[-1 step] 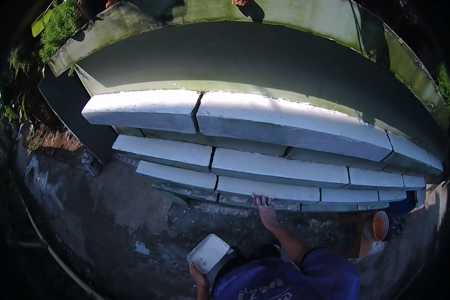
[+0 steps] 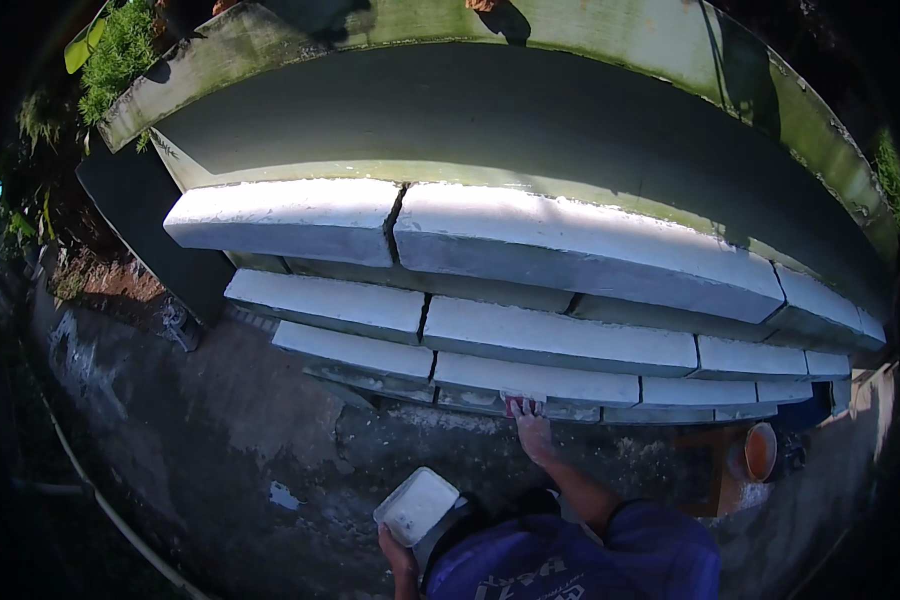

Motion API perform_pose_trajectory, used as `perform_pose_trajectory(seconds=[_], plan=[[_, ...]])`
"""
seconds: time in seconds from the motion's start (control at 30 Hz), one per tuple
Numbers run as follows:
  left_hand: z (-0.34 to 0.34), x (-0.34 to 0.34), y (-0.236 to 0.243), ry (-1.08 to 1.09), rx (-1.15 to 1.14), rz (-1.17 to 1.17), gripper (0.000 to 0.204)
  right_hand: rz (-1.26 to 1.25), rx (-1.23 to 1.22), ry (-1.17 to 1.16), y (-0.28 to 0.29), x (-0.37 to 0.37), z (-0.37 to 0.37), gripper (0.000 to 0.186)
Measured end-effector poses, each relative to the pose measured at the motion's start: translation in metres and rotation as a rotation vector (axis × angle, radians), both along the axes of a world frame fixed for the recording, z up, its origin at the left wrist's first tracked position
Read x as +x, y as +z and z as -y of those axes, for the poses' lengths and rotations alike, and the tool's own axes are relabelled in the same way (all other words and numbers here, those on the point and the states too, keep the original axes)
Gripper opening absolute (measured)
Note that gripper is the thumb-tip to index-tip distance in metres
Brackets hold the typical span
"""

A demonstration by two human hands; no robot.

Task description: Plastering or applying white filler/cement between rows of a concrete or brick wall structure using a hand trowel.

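Low in the middle, my left hand (image 2: 394, 548) grips the side of a white rectangular tub (image 2: 407, 518) that has whitish paste in it. My right arm reaches forward to the lowest white ledge (image 2: 540, 379). There, my right hand (image 2: 535, 433) has its fingers closed on a small red scraper (image 2: 516, 406) with a pale, flat edge. That edge lies against the front of the ledge; the fingers partly cover the tool.
Two more white ledges, a middle one (image 2: 560, 335) and a top one (image 2: 570, 245), rise behind like steps, split by dark gaps. An orange bucket (image 2: 761, 452) stands at the right beside a wooden piece (image 2: 700, 470). A mossy wall (image 2: 610, 30) curves along the back.
My right hand and the scraper have shifted very slightly left along the lowest ledge. My left hand and the tub look unmoved.
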State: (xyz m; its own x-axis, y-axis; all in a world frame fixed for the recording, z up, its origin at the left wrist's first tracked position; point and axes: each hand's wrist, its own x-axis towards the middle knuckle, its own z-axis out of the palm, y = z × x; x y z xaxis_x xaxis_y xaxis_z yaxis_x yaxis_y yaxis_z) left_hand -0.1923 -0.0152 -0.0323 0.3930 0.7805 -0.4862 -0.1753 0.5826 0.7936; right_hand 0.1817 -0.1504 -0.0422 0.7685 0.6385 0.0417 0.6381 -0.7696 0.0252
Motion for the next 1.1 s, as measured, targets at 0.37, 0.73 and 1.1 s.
perform_pose_trajectory(seconds=[0.37, 0.73, 1.1], plan=[[-0.004, 0.002, -0.018, -0.051, 0.014, -0.027, 0.051, -0.046, -0.007, -0.124, -0.003, 0.038, 0.025, 0.044], [-0.005, 0.004, -0.008, 0.001, -0.026, -0.023, 0.05, 0.063, 0.115, -0.067, 0.007, 0.033, 0.027, 0.052], [0.0, 0.001, -0.002, 0.009, 0.046, -0.077, 0.046, -0.27, -0.106, 0.109, -0.003, -0.023, -0.044, 0.059]])
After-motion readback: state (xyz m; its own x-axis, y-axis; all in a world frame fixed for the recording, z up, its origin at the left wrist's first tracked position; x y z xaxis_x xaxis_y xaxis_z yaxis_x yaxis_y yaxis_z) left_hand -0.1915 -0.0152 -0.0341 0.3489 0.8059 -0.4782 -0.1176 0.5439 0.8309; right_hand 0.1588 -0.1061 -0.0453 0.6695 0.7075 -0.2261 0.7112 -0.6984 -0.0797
